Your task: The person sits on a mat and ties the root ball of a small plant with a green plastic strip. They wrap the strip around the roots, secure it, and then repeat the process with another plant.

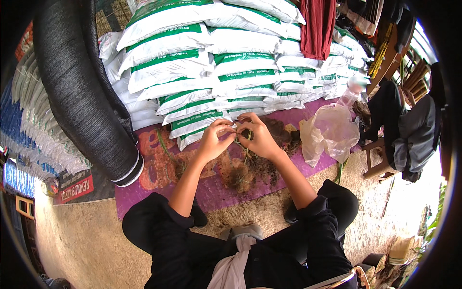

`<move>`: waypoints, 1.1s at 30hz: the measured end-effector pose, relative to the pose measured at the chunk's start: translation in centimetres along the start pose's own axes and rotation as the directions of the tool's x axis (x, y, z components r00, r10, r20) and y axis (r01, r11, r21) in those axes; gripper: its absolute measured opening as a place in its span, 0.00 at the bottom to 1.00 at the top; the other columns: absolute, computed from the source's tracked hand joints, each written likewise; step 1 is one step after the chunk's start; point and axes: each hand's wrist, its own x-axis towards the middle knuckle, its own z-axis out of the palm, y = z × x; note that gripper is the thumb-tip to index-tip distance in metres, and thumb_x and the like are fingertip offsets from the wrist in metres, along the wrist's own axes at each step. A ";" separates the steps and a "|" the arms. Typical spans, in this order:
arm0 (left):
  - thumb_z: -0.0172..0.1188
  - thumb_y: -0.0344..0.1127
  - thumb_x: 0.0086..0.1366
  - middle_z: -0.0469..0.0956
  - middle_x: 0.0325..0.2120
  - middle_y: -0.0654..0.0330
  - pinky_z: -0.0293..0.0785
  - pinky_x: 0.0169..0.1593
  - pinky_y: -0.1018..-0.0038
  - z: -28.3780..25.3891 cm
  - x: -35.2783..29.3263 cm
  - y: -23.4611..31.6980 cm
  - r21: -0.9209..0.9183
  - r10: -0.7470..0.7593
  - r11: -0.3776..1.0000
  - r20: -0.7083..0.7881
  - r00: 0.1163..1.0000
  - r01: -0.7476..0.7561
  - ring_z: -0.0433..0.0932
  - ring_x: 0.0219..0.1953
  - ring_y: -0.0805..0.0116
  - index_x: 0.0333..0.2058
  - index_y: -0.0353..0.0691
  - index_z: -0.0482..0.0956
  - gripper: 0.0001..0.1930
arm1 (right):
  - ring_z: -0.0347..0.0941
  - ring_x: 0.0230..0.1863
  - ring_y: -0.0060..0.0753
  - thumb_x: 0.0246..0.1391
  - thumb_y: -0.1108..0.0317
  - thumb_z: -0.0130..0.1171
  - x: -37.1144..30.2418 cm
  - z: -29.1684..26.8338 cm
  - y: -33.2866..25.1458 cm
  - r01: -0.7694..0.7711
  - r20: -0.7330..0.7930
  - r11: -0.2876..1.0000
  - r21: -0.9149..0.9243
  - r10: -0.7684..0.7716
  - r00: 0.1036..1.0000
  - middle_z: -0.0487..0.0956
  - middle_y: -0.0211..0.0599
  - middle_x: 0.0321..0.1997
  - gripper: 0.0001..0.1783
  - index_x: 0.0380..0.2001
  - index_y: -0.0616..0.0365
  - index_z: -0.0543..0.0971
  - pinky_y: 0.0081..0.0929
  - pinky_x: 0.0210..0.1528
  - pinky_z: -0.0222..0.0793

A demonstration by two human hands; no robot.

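My left hand (216, 140) and my right hand (261, 138) meet above a purple mat (215, 197), fingers bent and fingertips pinched close together. A thin green plant (247, 156) runs down from my right fingers toward a brown, fibrous root ball (240, 178) over the mat. What lies between my left fingertips is too small to make out. To the left on the mat lies another plant with long green leaves (165, 146). Dark loose soil and roots (279, 139) are heaped beside my right wrist.
White and green sacks (245, 67) are stacked high beyond the mat. A large black roll (79, 86) leans at the left. On the right are a crumpled clear plastic bag (329, 132) and another person in dark clothes (414, 135) on a low wooden stool (378, 164).
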 end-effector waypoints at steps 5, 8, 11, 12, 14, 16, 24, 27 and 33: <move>0.60 0.29 0.53 0.70 0.40 0.59 0.70 0.48 0.73 -0.1 -0.1 0.7 -0.026 0.001 1.000 0.016 1.000 -0.001 0.73 0.44 0.68 0.30 0.31 0.77 0.07 | 0.67 0.49 0.46 0.36 0.75 0.60 -0.1 -0.3 -0.5 0.030 -0.011 0.997 -0.074 -0.031 0.999 0.68 0.44 0.47 0.08 0.26 0.62 0.76 0.34 0.47 0.66; 0.60 0.28 0.52 0.71 0.38 0.59 0.68 0.47 0.73 0.3 -0.3 0.8 -0.048 -0.009 0.999 0.008 1.000 0.010 0.72 0.44 0.67 0.29 0.32 0.76 0.06 | 0.68 0.45 0.46 0.34 0.74 0.60 -0.1 -0.2 -0.6 0.077 -0.065 0.983 -0.169 -0.089 0.994 0.70 0.42 0.46 0.09 0.25 0.62 0.76 0.34 0.44 0.66; 0.59 0.28 0.52 0.70 0.38 0.59 0.67 0.47 0.72 0.5 -0.3 0.5 -0.131 -0.007 0.991 -0.011 1.000 0.005 0.71 0.44 0.67 0.28 0.32 0.76 0.05 | 0.69 0.44 0.43 0.36 0.75 0.60 -0.2 -0.7 -0.5 0.006 -0.135 0.981 -0.194 -0.033 0.990 0.70 0.41 0.45 0.08 0.25 0.61 0.76 0.31 0.41 0.66; 0.59 0.28 0.52 0.69 0.38 0.60 0.67 0.48 0.72 0.5 -0.3 0.3 -0.166 -0.003 0.986 -0.018 1.000 0.000 0.71 0.44 0.67 0.28 0.33 0.75 0.05 | 0.69 0.43 0.40 0.37 0.75 0.60 -0.2 -0.8 -0.2 -0.067 -0.159 0.990 -0.125 0.047 0.986 0.70 0.41 0.44 0.08 0.25 0.62 0.76 0.30 0.40 0.66; 0.58 0.29 0.54 0.68 0.38 0.61 0.69 0.47 0.73 0.4 -0.4 -0.6 -0.174 -0.033 0.984 -0.033 0.999 0.027 0.71 0.43 0.69 0.28 0.33 0.76 0.05 | 0.69 0.40 0.36 0.39 0.76 0.59 -0.1 -1.2 -0.1 -0.167 -0.169 0.985 -0.033 0.159 0.973 0.70 0.41 0.43 0.08 0.27 0.62 0.75 0.26 0.37 0.66; 0.58 0.30 0.55 0.68 0.38 0.62 0.71 0.46 0.74 0.4 -0.5 -1.3 -0.195 -0.057 0.980 -0.044 0.997 0.048 0.71 0.43 0.70 0.29 0.33 0.75 0.05 | 0.69 0.40 0.36 0.39 0.77 0.59 0.1 -1.1 -0.6 -0.175 -0.242 0.983 0.045 0.181 0.953 0.70 0.41 0.43 0.09 0.28 0.61 0.75 0.25 0.37 0.65; 0.55 0.32 0.58 0.70 0.35 0.63 0.70 0.46 0.75 0.5 -0.7 -1.6 -0.397 -0.154 0.905 0.032 0.988 0.154 0.72 0.40 0.73 0.32 0.35 0.73 0.06 | 0.68 0.45 0.40 0.40 0.71 0.62 -0.2 -1.2 0.7 -0.203 -0.137 0.973 0.110 0.217 0.967 0.69 0.42 0.47 0.12 0.32 0.59 0.76 0.32 0.45 0.64; 0.52 0.33 0.60 0.71 0.33 0.66 0.65 0.47 0.77 0.6 -0.6 -1.4 -0.451 -0.219 0.863 0.067 0.973 0.226 0.70 0.39 0.76 0.31 0.36 0.73 0.06 | 0.68 0.47 0.40 0.39 0.68 0.64 -0.5 -0.5 1.1 -0.120 -0.046 0.989 0.090 0.125 0.991 0.70 0.42 0.47 0.14 0.33 0.59 0.78 0.31 0.47 0.64; 0.54 0.38 0.61 0.73 0.35 0.63 0.69 0.46 0.76 0.7 -0.4 -0.2 -0.562 -0.319 0.785 -0.006 0.948 0.260 0.72 0.40 0.74 0.38 0.36 0.73 0.12 | 0.72 0.42 0.40 0.41 0.71 0.62 -0.6 0.4 1.0 -0.183 -0.055 0.957 0.227 0.200 0.978 0.74 0.42 0.42 0.08 0.28 0.62 0.79 0.30 0.43 0.68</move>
